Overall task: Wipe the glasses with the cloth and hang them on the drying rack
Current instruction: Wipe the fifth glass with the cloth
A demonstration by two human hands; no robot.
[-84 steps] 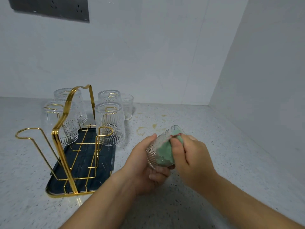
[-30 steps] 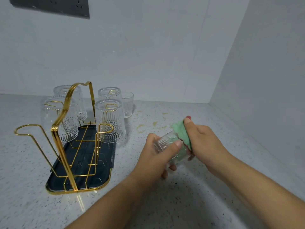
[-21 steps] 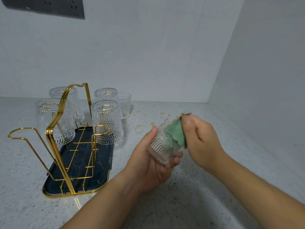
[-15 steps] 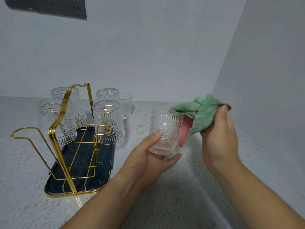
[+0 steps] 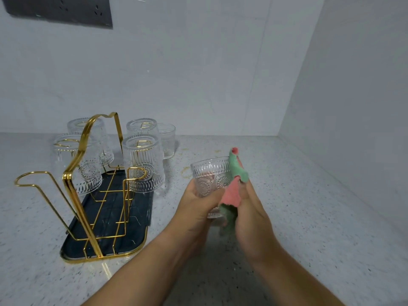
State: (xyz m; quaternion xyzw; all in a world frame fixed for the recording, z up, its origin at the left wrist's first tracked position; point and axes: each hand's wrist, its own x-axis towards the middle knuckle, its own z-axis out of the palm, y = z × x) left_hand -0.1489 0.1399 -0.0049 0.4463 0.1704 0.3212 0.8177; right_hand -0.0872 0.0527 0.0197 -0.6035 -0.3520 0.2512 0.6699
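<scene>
My left hand [image 5: 196, 208] grips a clear patterned glass [image 5: 208, 177], held upright above the counter with its mouth up. My right hand [image 5: 249, 215] presses a green and pink cloth [image 5: 235, 184] against the glass's right side. The gold wire drying rack [image 5: 88, 184] stands on a dark tray [image 5: 110, 219] to the left. Several glasses hang upside down on its prongs, the nearest one [image 5: 143, 164] at the rack's right side. One more glass [image 5: 166, 140] stands upright on the counter behind the rack.
The speckled white counter [image 5: 298, 217] ends at a back wall and a right wall that meet in a corner. A dark socket panel [image 5: 59, 9] is on the back wall at top left. Small yellowish stains [image 5: 185, 172] mark the counter near the glass.
The cloth was inside the tilted glass, then my right hand pulled it out and up. Now the glass stands upright and the cloth is pressed on its outer right side.
</scene>
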